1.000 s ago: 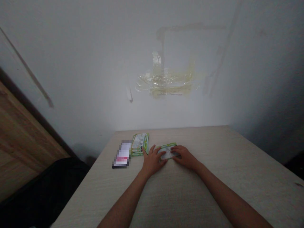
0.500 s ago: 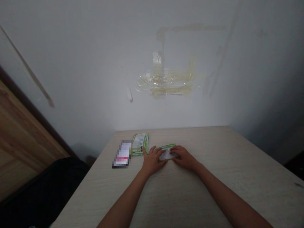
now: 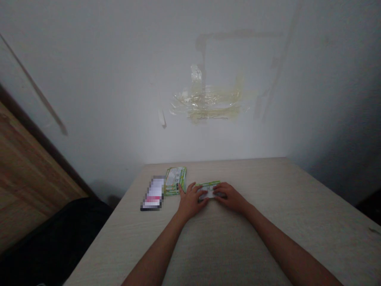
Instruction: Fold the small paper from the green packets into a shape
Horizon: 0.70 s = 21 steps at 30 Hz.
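A flat green and white packet (image 3: pixel 210 190) lies on the table between my two hands. My left hand (image 3: pixel 192 200) holds its left end, fingers laid over the top and thumb at the near edge. At the right end, my right hand (image 3: pixel 232 197) grips it with bent fingers, thumb also along the near side. My fingers cover both ends of the packet. Just left of my left hand sits a stack of similar green and white packets (image 3: pixel 176 178), close to my outstretched finger.
A phone (image 3: pixel 153 194) with a blurred-out screen lies left of the stack. The pale wooden table (image 3: pixel 220 246) meets a grey wall (image 3: pixel 119 79) with clear tape (image 3: pixel 208 101) stuck on it. Dark cloth (image 3: pixel 59 230) and a wooden panel (image 3: pixel 26 167) are at the left.
My fingertips and thumbs have shifted slightly on the packet, whose near edge now sits a little farther from me. The stack and the phone stay put.
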{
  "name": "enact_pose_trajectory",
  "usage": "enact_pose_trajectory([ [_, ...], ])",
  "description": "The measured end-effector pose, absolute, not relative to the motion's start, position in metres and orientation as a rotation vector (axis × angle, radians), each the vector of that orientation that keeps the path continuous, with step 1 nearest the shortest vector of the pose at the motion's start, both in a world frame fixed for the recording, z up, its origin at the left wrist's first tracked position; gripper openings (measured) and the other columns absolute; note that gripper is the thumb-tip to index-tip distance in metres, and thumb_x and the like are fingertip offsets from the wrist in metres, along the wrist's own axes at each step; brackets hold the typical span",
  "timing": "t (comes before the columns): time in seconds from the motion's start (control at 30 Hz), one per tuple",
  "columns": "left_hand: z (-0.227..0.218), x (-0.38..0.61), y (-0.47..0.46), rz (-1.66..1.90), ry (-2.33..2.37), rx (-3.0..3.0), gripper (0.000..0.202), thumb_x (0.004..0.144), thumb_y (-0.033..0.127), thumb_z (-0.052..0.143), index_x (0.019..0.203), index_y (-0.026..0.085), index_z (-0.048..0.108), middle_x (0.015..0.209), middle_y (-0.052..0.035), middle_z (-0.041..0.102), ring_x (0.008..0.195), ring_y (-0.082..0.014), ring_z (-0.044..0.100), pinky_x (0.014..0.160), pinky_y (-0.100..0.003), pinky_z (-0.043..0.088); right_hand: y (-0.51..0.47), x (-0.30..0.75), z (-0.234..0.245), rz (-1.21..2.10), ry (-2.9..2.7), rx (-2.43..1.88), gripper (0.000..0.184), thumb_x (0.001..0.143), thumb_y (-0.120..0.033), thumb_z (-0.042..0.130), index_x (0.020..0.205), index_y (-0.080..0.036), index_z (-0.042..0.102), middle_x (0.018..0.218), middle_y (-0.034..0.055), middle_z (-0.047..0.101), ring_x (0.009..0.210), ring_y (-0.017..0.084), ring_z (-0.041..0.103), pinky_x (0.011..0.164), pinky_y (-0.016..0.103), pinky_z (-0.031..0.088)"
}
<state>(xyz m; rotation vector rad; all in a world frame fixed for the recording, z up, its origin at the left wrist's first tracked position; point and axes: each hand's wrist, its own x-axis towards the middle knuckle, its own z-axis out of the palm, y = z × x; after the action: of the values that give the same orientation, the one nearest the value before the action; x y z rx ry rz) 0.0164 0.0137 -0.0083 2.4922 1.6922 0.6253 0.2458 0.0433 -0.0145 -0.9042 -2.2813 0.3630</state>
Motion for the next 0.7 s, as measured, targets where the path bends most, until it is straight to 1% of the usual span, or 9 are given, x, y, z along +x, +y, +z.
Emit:
enact_pose_trajectory([
  [0.13, -0.0091, 0.0156, 0.0152, 0.643, 1.673, 2.478, 0.027, 0.087, 0.05, 0.054, 0.11, 0.041, 0.065, 0.13, 0.0019, 0.061, 0.135, -0.0305, 0.036, 0.102, -0.076, -0.014, 0.043, 0.2451, -0.0123, 0.392, -2.265, -0.912, 0.018, 0.087, -0.028, 0.062, 0.101, -0.021, 0.07, 0.108, 0.0082, 0.069, 0.106, 0.021, 0.06, 0.097, 0.039, 0.045],
  [0.33, -0.0083, 0.0157, 0.0157, 0.672, 1.68, 2.442, 0.028, 0.088, 0.049, 0.053, 0.109, 0.037, 0.067, 0.126, -0.0006, 0.064, 0.133, -0.0299, 0.038, 0.104, -0.073, -0.016, 0.0426, 0.2447, -0.0122, 0.402, -2.231, -0.968, 0.019, 0.09, -0.031, 0.058, 0.103, -0.022, 0.069, 0.103, 0.0073, 0.07, 0.101, 0.021, 0.061, 0.093, 0.039, 0.047],
  [0.5, -0.0066, 0.0157, 0.0157, 0.689, 1.689, 2.426, 0.032, 0.091, 0.049, 0.048, 0.114, 0.036, 0.065, 0.122, -0.0013, 0.067, 0.132, -0.0282, 0.041, 0.105, -0.073, -0.014, 0.0445, 0.2466, -0.0145, 0.374, -2.219, -1.028, 0.02, 0.085, -0.035, 0.065, 0.099, -0.022, 0.07, 0.1, 0.0071, 0.071, 0.097, 0.022, 0.063, 0.089, 0.038, 0.048],
  [0.6, -0.0056, 0.016, 0.0158, 0.692, 1.705, 2.416, 0.035, 0.092, 0.051, 0.044, 0.118, 0.037, 0.062, 0.122, -0.0008, 0.067, 0.131, -0.0272, 0.043, 0.107, -0.072, -0.012, 0.0463, 0.2469, -0.0163, 0.343, -2.219, -1.057, 0.018, 0.086, -0.035, 0.063, 0.097, -0.023, 0.071, 0.095, 0.0063, 0.072, 0.093, 0.022, 0.064, 0.087, 0.037, 0.048],
  [0.7, -0.0047, 0.0162, 0.016, 0.709, 1.727, 2.389, 0.039, 0.093, 0.052, 0.042, 0.126, 0.039, 0.056, 0.123, -0.0009, 0.067, 0.129, -0.0259, 0.045, 0.109, -0.071, -0.009, 0.047, 0.2465, -0.018, 0.316, -2.189, -1.113, 0.019, 0.087, -0.035, 0.061, 0.096, -0.022, 0.072, 0.09, 0.006, 0.072, 0.09, 0.022, 0.065, 0.087, 0.038, 0.047],
])
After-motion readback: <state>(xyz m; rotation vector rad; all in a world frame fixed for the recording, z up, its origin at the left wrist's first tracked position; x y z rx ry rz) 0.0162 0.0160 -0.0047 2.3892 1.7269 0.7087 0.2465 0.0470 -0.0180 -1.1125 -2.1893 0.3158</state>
